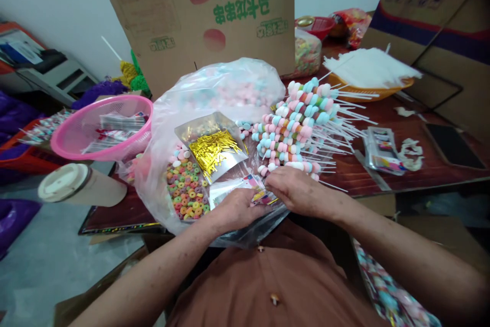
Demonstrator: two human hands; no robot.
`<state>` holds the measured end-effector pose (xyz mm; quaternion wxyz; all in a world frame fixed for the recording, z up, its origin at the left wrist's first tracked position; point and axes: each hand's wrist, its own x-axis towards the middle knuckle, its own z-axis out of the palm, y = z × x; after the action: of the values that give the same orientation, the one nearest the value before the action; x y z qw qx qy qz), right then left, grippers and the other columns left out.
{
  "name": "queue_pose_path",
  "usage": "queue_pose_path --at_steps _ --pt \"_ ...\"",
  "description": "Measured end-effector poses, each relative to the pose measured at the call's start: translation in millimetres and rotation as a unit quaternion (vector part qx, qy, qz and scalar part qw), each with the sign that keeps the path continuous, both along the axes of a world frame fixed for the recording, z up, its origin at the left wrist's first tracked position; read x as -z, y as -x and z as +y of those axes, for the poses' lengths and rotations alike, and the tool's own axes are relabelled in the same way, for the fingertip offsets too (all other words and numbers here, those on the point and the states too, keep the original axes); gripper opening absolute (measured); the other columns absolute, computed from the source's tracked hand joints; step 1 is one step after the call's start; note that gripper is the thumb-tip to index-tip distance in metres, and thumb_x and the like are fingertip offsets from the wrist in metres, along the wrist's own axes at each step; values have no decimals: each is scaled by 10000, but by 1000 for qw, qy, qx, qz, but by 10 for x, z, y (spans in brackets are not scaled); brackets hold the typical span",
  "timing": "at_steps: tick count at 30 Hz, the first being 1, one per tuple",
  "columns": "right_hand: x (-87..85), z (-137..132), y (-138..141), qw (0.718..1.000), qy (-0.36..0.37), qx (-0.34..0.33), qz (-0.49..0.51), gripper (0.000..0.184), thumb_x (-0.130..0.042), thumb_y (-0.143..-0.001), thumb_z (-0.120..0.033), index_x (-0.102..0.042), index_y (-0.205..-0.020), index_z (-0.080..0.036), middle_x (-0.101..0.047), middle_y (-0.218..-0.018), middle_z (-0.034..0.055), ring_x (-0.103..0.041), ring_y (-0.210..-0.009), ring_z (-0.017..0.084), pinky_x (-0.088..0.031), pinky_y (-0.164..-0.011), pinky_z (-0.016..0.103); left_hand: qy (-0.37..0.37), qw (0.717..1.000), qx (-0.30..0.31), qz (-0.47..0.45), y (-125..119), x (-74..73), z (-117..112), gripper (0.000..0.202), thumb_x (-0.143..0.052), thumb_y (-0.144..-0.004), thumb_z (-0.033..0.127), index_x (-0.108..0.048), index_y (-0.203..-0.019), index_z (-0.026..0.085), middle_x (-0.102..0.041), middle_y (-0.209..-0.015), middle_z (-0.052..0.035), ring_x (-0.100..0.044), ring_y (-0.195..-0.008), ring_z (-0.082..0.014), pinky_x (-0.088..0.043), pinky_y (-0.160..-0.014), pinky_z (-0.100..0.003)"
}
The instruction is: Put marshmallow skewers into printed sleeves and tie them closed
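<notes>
My left hand [239, 208] is closed on a small printed plastic bag [264, 196] near the table's front edge. My right hand [296, 189] pinches at the bag's right end; its fingertips hide what exactly they grip. Just beyond lies a heap of candy skewers [291, 125] in pink, blue and white, their white sticks pointing right. Left of the hands, loose coloured candy rings [189, 189] lie in a large clear plastic bag [161, 112]. A tray of gold twist ties [214, 151] sits above them, and more flat printed bags lie under my left hand.
A pink basket [103, 102] with packets and a lidded paper cup [82, 184] stand at left. Behind is a tall cardboard box [214, 16]. To the right are an orange basket [363, 93] of white sticks, a packet stack [383, 148] and a dark phone-like slab [454, 146].
</notes>
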<state>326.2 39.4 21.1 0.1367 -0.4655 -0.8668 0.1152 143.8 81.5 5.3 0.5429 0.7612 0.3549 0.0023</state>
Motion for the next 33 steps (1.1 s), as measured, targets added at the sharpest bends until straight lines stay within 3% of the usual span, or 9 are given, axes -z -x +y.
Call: queue_pose_path --at_steps 3,6,11,15,19,22,25,29,33 --pt "4 75 -43 996 6 -24 82 241 -381 -891 -177 -527 -701 -150 -560 -683 47 -469 -636 140 -332 -585 242 40 999 24 -18 217 -154 92 424 -571 -765 446 -560 -1081 163 -592 -751 6 -527 -668 -140 -390 -583 -212" --pt "-35 157 -49 991 -14 -47 124 267 -346 -914 -211 -516 -713 -159 -546 -681 42 -465 -649 144 -348 -595 245 126 991 46 -20 485 -258 150 378 -525 -804 475 -566 -1041 183 -620 -837 -24 -568 -704 -141 -393 -589 -214" --pt "-22 265 127 986 -36 -46 156 235 -365 -904 -226 -556 -783 -161 -570 -738 58 -490 -711 165 -388 -665 291 315 939 -82 -114 565 -113 -23 344 -507 -804 503 -495 -902 173 -550 -628 24 -479 -439 -83 -343 -446 -207" --pt "121 190 309 952 92 104 275 227 -457 -876 -365 -575 -838 -174 -586 -763 27 -497 -630 128 -398 -583 251 250 939 -180 -149 486 -25 -79 266 -489 -812 432 -482 -818 166 -474 -574 50 -434 -439 -75 -342 -435 -203" --pt "271 67 599 909 251 101 318 270 -418 -886 -338 -530 -712 -164 -523 -566 -27 -455 -497 93 -351 -489 206 134 980 -111 -101 521 -25 13 247 -451 -826 403 -492 -827 160 -471 -666 40 -453 -561 -85 -394 -521 -208" --pt "280 77 779 952 150 116 240 252 -410 -876 -260 -517 -670 -162 -534 -568 -7 -468 -525 108 -324 -505 220 126 986 -51 -100 555 19 71 209 -477 -802 363 -489 -784 155 -472 -663 41 -440 -601 -89 -384 -572 -214" --pt "205 167 816 993 -7 98 72 243 -423 -858 -206 -545 -655 -151 -558 -586 37 -489 -560 146 -300 -518 260 159 978 -82 -109 553 84 72 191 -525 -748 333 -486 -698 153 -451 -612 47 -417 -588 -90 -366 -572 -217" --pt "73 277 723 984 -172 28 -48 228 -374 -880 -131 -600 -849 -126 -628 -791 101 -541 -749 201 -367 -676 326 193 962 -166 -94 572 71 53 259 -467 -769 378 -470 -624 163 -446 -556 36 -410 -540 -99 -366 -531 -227" --pt "73 305 709 956 -210 -170 -110 306 -342 -892 -111 -492 -1159 -128 -613 -1041 106 -481 -1023 222 -266 -968 449 229 965 -111 -63 661 -49 86 265 -454 -759 372 -478 -594 166 -489 -568 15 -462 -544 -111 -416 -561 -246"
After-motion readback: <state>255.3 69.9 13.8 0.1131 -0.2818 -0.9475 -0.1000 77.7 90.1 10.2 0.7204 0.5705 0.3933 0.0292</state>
